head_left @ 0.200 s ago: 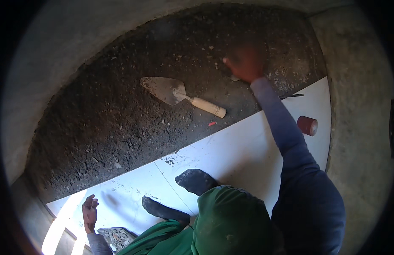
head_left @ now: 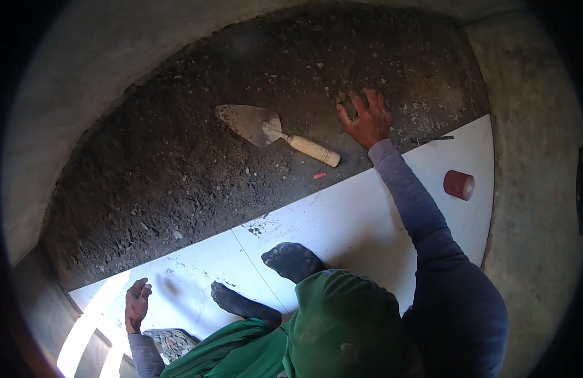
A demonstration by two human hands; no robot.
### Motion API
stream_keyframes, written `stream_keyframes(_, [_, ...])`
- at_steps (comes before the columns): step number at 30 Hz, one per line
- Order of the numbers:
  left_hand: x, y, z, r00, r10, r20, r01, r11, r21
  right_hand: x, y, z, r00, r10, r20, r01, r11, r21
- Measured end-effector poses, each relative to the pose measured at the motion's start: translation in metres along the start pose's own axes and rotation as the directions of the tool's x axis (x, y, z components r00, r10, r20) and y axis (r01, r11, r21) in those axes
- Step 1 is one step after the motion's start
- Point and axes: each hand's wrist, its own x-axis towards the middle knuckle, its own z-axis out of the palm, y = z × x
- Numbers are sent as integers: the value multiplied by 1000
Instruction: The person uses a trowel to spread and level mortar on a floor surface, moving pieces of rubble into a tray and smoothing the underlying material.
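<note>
My right hand [head_left: 368, 121] reaches out over the dark soil bed [head_left: 178, 145], palm down and fingers spread, at or just above the dirt among small stones. To its left a pointed trowel [head_left: 257, 125] lies flat on the soil, its wooden handle angled toward me. My left hand [head_left: 137, 305] hangs over the white tiles [head_left: 342, 208] at the lower left. Its fingers are loosely bent and slightly apart, with nothing visible in them. Close beside it is a container of grey rubble [head_left: 170, 343], partly hidden by my green-clothed leg.
On the tiles at right lies a dark red cylindrical roll [head_left: 459, 184]. A thin dark rod [head_left: 435, 138] lies across the tile edge. A small red scrap [head_left: 320, 176] sits near the trowel handle. Plastered walls [head_left: 531, 157] curve around the soil. My dark-socked feet [head_left: 293, 261] rest on the tiles.
My right hand, blurred before, now shows sharply with its fingers spread, slightly nearer to me. The view has shifted a little. The trowel stays on the soil.
</note>
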Motion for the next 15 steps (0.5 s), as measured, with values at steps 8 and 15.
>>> stream_keyframes(8, [18,19,20,975,121,-185,-127,992,-23,60,76,33,897,416,-147,-400,907,128])
stream_keyframes(15, [-20,-19,145,931,134,-339,-255,904,-343,124,-68,-31,592,33,806,-799,156,581])
